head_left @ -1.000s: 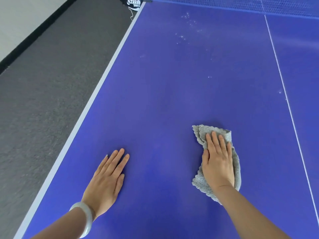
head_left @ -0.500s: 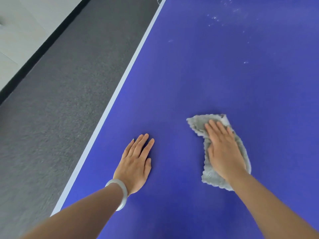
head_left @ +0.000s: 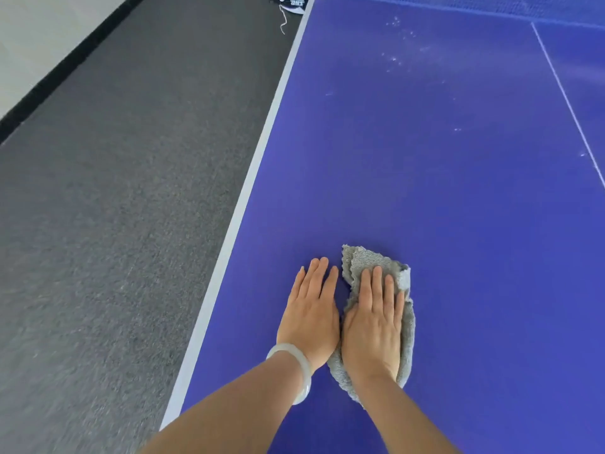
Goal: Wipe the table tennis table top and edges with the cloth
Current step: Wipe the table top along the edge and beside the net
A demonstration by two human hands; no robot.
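Both hands lie flat, side by side, on the blue table top, near the person's end of it. Left hand rests palm down on the bare surface, fingers straight and close together, holding nothing. A pale bracelet sits on that wrist. Right hand presses palm down on the grey cloth, fingers straight and slightly spread, not curled round the fabric. The two hands touch along their inner edges near the thumbs.

The cloth is crumpled and folded under the right hand. Its scalloped edge sticks out beyond the fingertips, along the outer side of the hand, and below the wrist. It lies on the left half of the table, a little way in from the white edge stripe.

Farther up the table, white specks dot the surface near the net. A thin white centre line runs down the right. At the top, a dark net clamp with a dangling string sits at the table's edge. Grey carpet covers the floor to the left.
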